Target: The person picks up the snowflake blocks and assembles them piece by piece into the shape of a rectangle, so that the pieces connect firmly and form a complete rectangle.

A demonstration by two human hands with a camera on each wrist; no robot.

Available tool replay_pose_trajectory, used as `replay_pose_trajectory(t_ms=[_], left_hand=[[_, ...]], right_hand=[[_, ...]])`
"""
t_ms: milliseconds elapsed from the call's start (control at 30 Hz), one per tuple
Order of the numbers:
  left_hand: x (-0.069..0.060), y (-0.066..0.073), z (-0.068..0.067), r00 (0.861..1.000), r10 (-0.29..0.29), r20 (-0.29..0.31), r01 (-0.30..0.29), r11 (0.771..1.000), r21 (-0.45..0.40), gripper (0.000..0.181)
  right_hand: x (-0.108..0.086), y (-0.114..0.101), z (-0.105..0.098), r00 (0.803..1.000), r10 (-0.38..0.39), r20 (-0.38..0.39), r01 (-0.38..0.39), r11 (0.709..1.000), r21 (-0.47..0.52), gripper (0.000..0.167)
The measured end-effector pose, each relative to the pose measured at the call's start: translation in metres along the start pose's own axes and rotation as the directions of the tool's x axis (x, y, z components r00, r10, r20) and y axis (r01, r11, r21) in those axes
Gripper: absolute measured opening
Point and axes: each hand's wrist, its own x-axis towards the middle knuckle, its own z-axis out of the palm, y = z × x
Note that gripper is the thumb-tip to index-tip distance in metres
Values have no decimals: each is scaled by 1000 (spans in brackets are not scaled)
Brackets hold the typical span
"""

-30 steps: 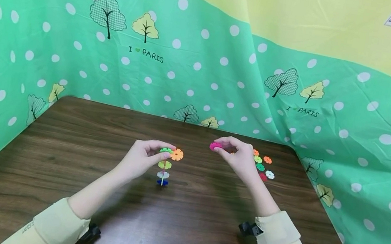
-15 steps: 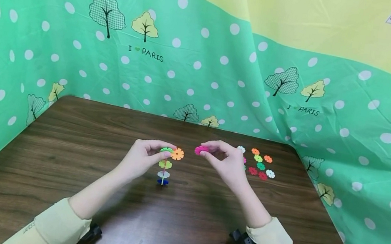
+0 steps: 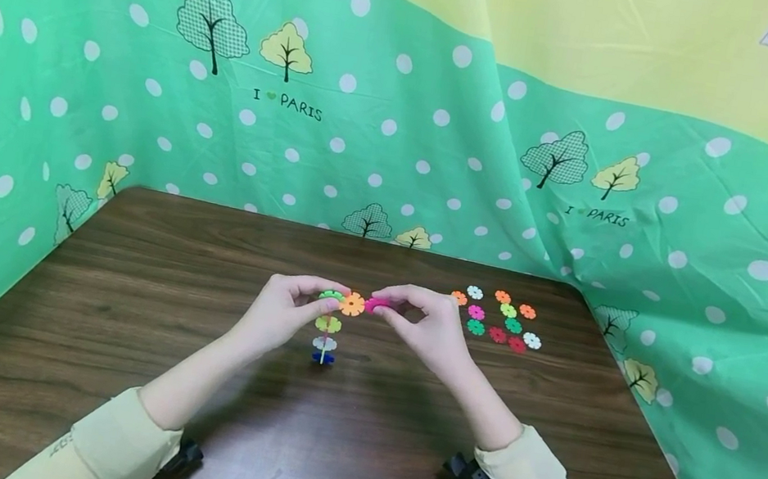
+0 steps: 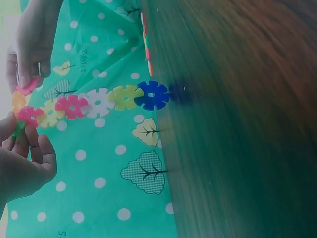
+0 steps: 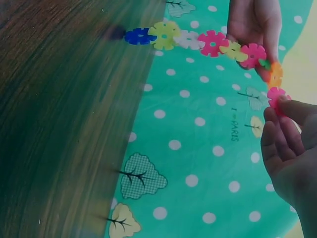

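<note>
A column of interlocked plastic snowflake discs stands upright on the table, with a blue disc at its foot. Yellow-green, white and pink discs rise above it. At the top, my left hand pinches the green disc between thumb and fingers. An orange disc juts out to the right from that green one. My right hand pinches a pink disc whose edge meets the orange disc. Whether their slots are engaged cannot be told.
Several loose discs, including a white one and a green one, lie on the brown wooden table at the right. A green dotted cloth hangs behind and beside the table.
My right hand has moved left from near the loose discs, bringing the pink disc up to the orange one. My left hand has stayed almost still on the column's top.
</note>
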Motion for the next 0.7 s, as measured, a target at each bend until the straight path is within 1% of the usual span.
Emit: replay_pose_trajectory(t_ms=[167, 300, 433, 533, 700], left_hand=[[1, 1, 2, 1000, 28, 3, -28, 1000, -13, 20], [1, 2, 5, 998, 56, -16, -57, 998, -26, 20], [0, 4, 9, 998, 56, -25, -57, 997, -48, 20], [0, 5, 11, 999, 40, -28, -42, 997, -66, 21], [0, 5, 11, 999, 22, -31, -24, 998, -63, 21]], right_hand=[[1, 2, 2, 997, -74, -11, 74, 997, 7, 20], [0, 0, 5, 995, -93, -35, 93, 996, 1, 19], [-1, 0, 6, 993, -106, -44, 106, 994, -11, 16], [-1, 1, 6, 991, -122, -51, 121, 993, -14, 15], [-1, 1, 5, 991, -131, -41, 131, 991, 2, 14]])
